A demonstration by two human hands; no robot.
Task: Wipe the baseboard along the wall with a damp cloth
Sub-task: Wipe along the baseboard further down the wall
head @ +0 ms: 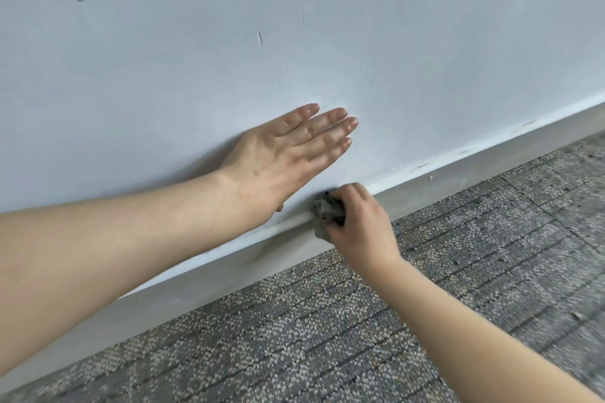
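From the head view, we are mid-wipe: our right hand (360,226) has its grip clenched on a bunched grey cloth (324,216), pressed against the smooth grey baseboard (491,167) where it meets the matte wall (393,26). Our left hand (281,154) lies flat and released on the wall. Next, we judge, comes sliding right toward scuffed paint, above speckled carpet (327,337).
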